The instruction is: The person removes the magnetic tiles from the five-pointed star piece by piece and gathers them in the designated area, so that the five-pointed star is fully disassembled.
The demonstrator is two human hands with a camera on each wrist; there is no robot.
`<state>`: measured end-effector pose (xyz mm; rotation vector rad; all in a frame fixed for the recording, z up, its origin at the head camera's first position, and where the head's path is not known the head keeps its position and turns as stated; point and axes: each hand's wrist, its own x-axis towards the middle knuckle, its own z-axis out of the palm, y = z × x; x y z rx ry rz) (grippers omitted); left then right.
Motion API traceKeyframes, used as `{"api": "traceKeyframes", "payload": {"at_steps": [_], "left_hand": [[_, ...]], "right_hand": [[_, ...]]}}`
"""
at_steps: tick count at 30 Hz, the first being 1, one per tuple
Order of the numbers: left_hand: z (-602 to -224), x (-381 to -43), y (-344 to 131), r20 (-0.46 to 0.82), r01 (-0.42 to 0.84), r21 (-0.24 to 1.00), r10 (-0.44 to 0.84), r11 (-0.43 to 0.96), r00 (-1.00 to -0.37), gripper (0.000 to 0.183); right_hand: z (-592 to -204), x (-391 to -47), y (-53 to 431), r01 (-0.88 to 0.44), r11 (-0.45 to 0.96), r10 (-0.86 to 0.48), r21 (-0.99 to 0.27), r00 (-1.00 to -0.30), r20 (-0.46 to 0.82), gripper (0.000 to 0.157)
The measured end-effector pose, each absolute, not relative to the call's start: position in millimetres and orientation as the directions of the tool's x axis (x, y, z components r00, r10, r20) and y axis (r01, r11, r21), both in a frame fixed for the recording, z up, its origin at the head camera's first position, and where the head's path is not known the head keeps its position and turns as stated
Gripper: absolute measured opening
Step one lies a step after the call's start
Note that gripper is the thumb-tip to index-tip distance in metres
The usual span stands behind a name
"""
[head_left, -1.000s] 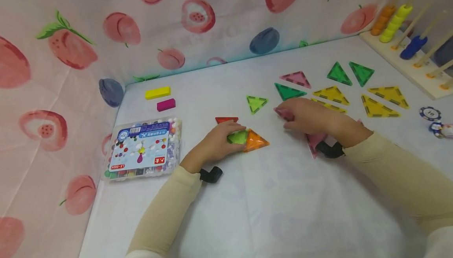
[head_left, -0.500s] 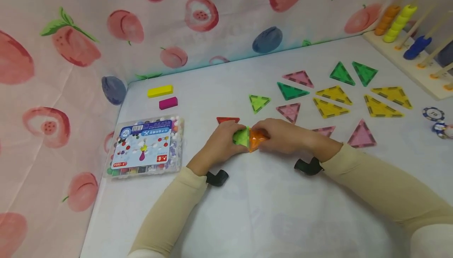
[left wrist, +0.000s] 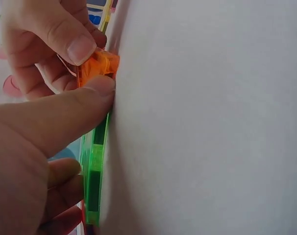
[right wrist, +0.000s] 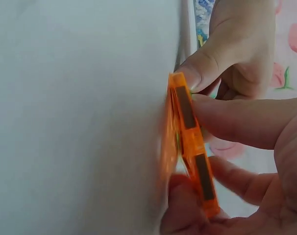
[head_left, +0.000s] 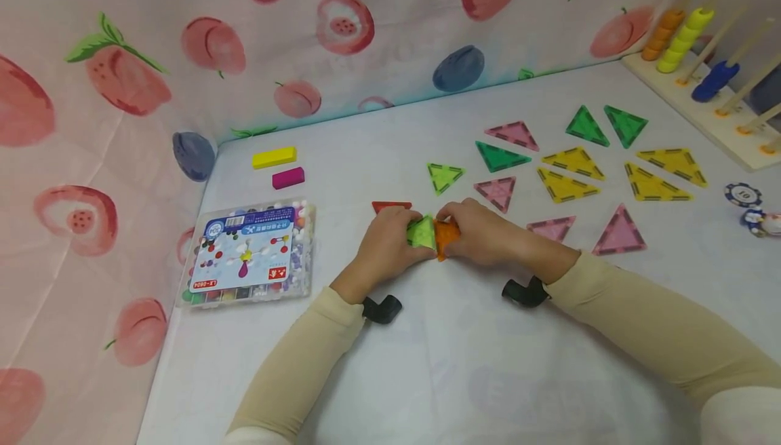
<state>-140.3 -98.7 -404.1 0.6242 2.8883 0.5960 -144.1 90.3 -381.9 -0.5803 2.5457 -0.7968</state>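
My left hand (head_left: 387, 245) holds a light green translucent magnetic tile (head_left: 419, 233) between thumb and fingers. Facing it, my right hand (head_left: 483, 233) pinches an orange magnetic tile (head_left: 447, 236), largely covered by the fingers. The two tiles stand side by side, their near edges meeting or almost so. From the left wrist, the green tile's magnet-lined edge (left wrist: 95, 171) shows, with my left thumb at the orange one. In the right wrist view the orange tile (right wrist: 197, 152) looks tilted against the white tabletop. A red tile (head_left: 390, 207) lies partly hidden behind the left hand.
Several pink, green and yellow triangle tiles, including a yellow tile (head_left: 655, 184), lie at the right. A clear case of beads (head_left: 247, 252) and two blocks, one a yellow block (head_left: 274, 157), are at the left. A bead rack (head_left: 732, 123) stands back right, near a chip (head_left: 743, 194).
My right hand has set a pink triangle tile on the table, moved left and taken hold of the orange tile. The green and orange tiles have shifted slightly right.
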Motion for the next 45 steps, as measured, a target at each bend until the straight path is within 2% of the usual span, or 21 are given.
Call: {"api": "traceKeyframes", "payload": {"at_steps": [8, 14, 19, 24, 28, 34, 40, 45], "left_hand": [[-401.0, -139.5, -95.8, -0.074, 0.339, 0.394, 0.397, 0.855, -0.915, 0.066], [-398.8, -139.6, -95.7, -0.094, 0.361, 0.296, 0.403, 0.885, -0.911, 0.070], [-397.4, -141.0, -95.3, -0.100, 0.381, 0.243, 0.414, 0.892, -0.905, 0.070], [-398.8, -134.6, -93.4, -0.111, 0.403, 0.279, 0.446, 0.872, -0.888, 0.067], [-397.8, -128.5, -98.2, -0.106, 0.435, 0.330, 0.491, 0.838, -0.865, 0.063], [-391.1, -134.2, -123.0, -0.066, 0.343, 0.309, 0.380, 0.887, -0.923, 0.056], [-396.0, -147.1, -133.4, -0.180, 0.325, 0.332, 0.397, 0.886, -0.900, 0.061], [-400.4, -157.0, -125.9, -0.182, 0.349, 0.384, 0.440, 0.855, -0.879, 0.061]], "right_hand": [[-375.6, -146.1, 114.6, -0.258, 0.767, -0.496, -0.588, -0.819, -0.287, 0.039], [-369.3, -144.4, 144.2, -0.311, 0.803, -0.514, -0.508, -0.793, -0.327, 0.036], [-360.4, -145.8, 155.8, -0.271, 0.805, -0.487, -0.528, -0.810, -0.328, 0.037], [-357.0, -150.4, 158.1, -0.239, 0.792, -0.477, -0.561, -0.817, -0.325, 0.040], [-360.7, -155.7, 155.0, -0.276, 0.783, -0.497, -0.558, -0.816, -0.293, 0.040], [-366.6, -175.5, 138.8, -0.398, 0.757, -0.554, -0.518, -0.812, -0.185, 0.041], [-370.6, -198.4, 116.1, -0.394, 0.829, -0.527, -0.397, -0.789, -0.317, 0.058], [-376.7, -216.8, 108.1, -0.436, 0.844, -0.528, -0.313, -0.778, -0.340, 0.062]]}}
